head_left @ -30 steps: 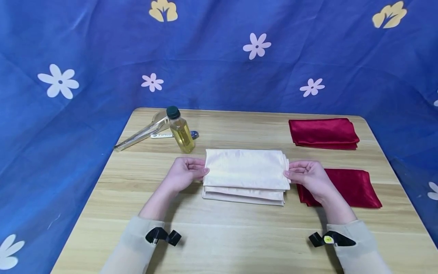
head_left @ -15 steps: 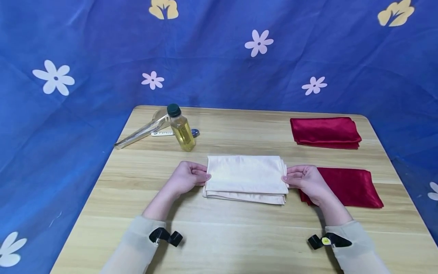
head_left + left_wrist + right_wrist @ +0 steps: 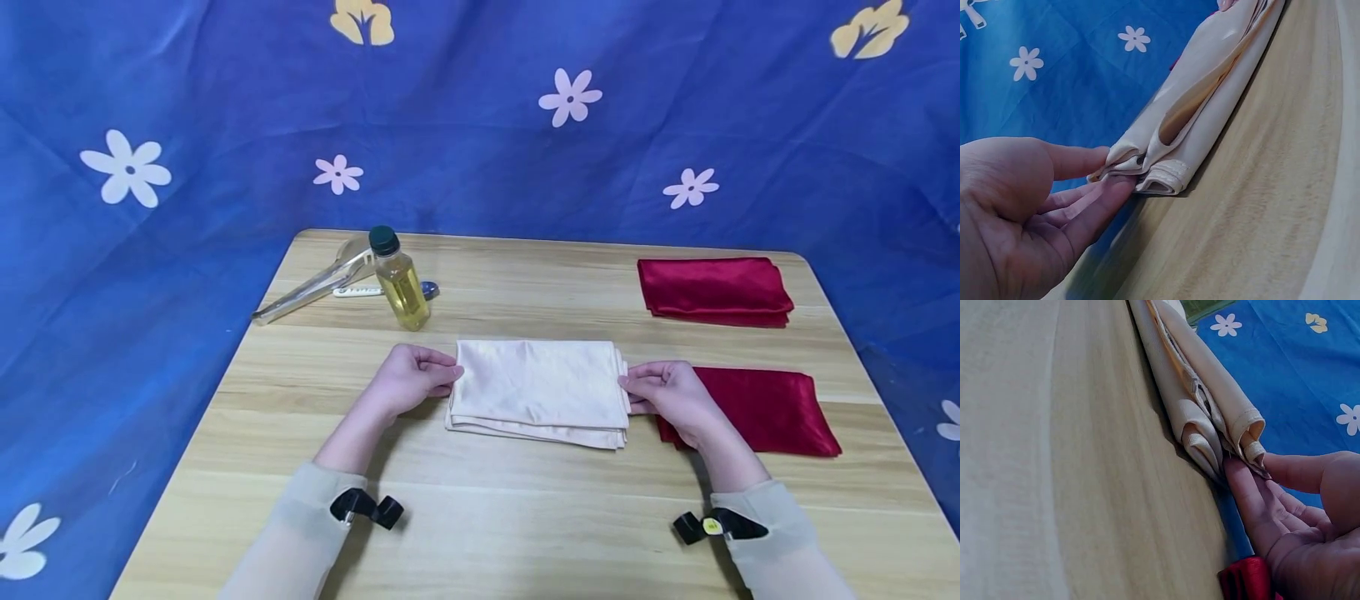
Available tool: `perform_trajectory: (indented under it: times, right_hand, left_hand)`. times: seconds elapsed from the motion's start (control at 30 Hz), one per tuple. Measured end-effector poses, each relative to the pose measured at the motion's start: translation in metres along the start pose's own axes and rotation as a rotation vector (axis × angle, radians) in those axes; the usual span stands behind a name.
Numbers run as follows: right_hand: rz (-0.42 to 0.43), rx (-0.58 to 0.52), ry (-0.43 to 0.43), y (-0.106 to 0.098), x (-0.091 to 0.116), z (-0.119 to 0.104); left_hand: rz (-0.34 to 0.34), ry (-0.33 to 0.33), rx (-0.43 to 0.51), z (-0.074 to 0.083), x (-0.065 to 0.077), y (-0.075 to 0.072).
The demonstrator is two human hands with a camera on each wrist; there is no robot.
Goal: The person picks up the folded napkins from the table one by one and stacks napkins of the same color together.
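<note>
A cream satin cloth (image 3: pixel 536 383), folded into a layered rectangle, lies in the middle of the wooden table. At its left end my left hand (image 3: pixel 408 382) pinches the upper layers between thumb and fingers. My right hand (image 3: pixel 671 396) pinches the right end in the same way. From the left wrist, the thumb lies on top of the cloth (image 3: pixel 1179 119) and the fingers of my left hand (image 3: pixel 1041 206) go under the upper fold. In the right wrist view, fingers of my right hand (image 3: pixel 1304 512) reach between the upper and lower layers of the cloth (image 3: pixel 1210 381).
Two folded dark red cloths lie on the right: one at the back (image 3: pixel 716 290), the other (image 3: pixel 765 411) partly behind my right hand. At the back left stand a bottle of yellow liquid (image 3: pixel 403 292), a clear plastic utensil (image 3: pixel 315 287) and a white-handled spoon (image 3: pixel 357 292).
The upper part of the cream cloth has shifted slightly toward me and now lies more level over the lower layers. Both hands have kept their pinch on its ends.
</note>
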State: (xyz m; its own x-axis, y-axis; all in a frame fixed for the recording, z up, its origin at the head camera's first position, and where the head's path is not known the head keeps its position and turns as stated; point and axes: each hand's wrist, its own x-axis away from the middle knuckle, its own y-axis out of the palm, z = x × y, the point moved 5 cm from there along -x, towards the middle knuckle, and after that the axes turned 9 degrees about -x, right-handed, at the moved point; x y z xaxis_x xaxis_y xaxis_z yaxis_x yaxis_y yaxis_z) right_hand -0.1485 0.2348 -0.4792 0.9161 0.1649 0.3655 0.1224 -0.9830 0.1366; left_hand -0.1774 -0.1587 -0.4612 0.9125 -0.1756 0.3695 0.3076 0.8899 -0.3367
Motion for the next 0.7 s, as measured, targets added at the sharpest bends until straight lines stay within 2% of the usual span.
perform_trajectory:
  times: [0.13, 0.33, 0.57, 0.7]
  right_hand:
    - [-0.003, 0.045, -0.018, -0.0005, 0.002, 0.0005]
    - [-0.01, 0.05, -0.012, -0.001, 0.0012, 0.0057]
    - [-0.032, 0.069, -0.021, -0.0017, 0.0025, 0.0036]
    - [-0.031, 0.068, -0.016, -0.0025, 0.0014, 0.006]
  left_hand:
    - [0.011, 0.016, 0.003, 0.0012, -0.0001, 0.0001]
    - [0.021, 0.026, -0.009, 0.0, 0.0002, 0.0008]
    - [0.005, -0.017, -0.03, -0.0013, 0.0036, -0.0015]
    - [0.002, -0.006, -0.053, -0.0018, 0.0048, -0.0021]
